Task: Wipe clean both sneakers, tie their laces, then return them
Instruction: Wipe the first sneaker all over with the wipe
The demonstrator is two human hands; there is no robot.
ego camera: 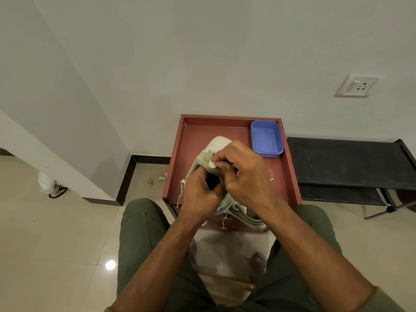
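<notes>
We've got our right hand [245,174] pinching a small white wipe [212,164] against the heel collar, our left hand [200,192] curled round the pale, smooth sneaker [217,146], mid-frame over the reddish, rimmed tray [180,154]; glossy blue rectangular tub [266,138] upper right.

table [195,131] back-left strip free | blue tub [267,138] fills back-right corner | raised rim walls three sides | sneaker [219,144] blocks centre | front edge open
</notes>
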